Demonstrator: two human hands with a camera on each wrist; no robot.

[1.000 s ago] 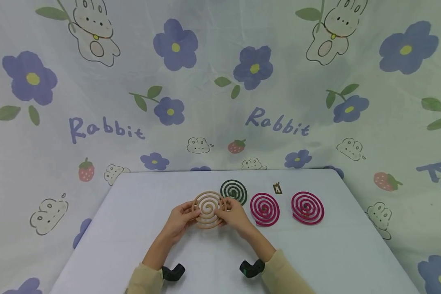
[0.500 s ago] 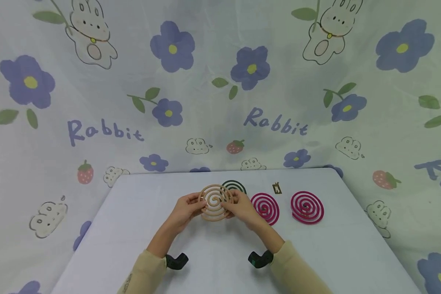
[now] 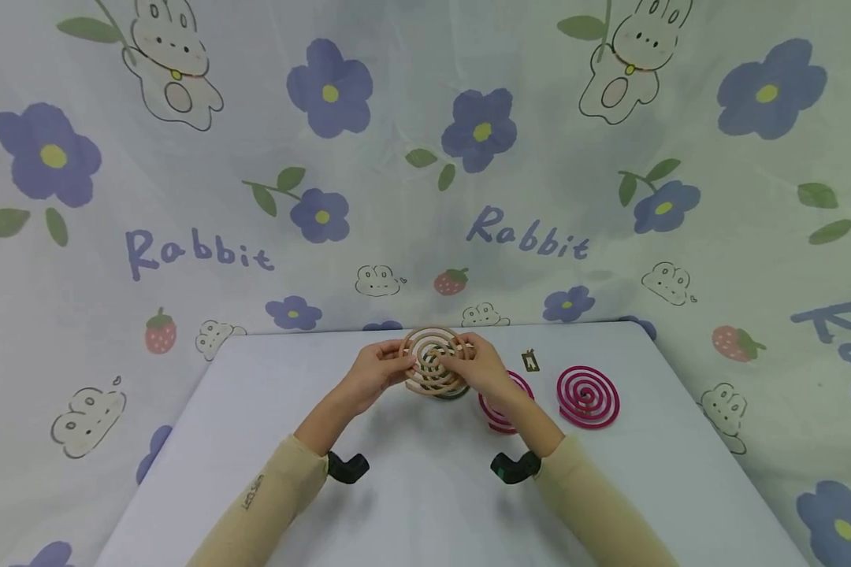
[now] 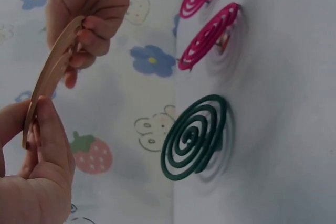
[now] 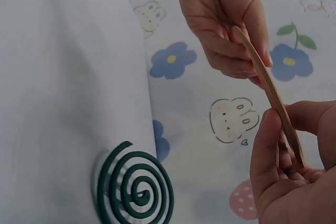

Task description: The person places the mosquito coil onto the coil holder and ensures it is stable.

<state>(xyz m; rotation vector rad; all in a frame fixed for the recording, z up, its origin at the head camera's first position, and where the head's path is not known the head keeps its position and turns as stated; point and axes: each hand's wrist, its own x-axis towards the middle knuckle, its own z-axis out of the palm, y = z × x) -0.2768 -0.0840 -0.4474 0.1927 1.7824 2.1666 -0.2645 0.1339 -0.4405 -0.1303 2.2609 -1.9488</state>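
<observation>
Both hands hold a tan mosquito coil (image 4: 51, 72) up in the air, one at each side. My left hand (image 3: 374, 372) pinches its left rim between thumb and fingers; my right hand (image 3: 488, 370) pinches the right rim. Both wrist views show the coil edge-on, as a thin curved disc. Beneath it in the head view, and largely covered by it, is a green mosquito coil (image 4: 190, 139), raised a little off the white table. The tan coil is apart from the green one in the wrist views.
Two pink mosquito coils lie to the right: a nearer one (image 4: 210, 38), partly behind my right wrist in the head view, and a farther one (image 3: 585, 395). A small brass-coloured metal stand (image 3: 530, 361) lies near the back edge of the white table (image 3: 411, 504).
Both hands have carried the tan coil forward and slightly right, from in front of the green coil to over it. The grip looks the same. The other coils stay put.
</observation>
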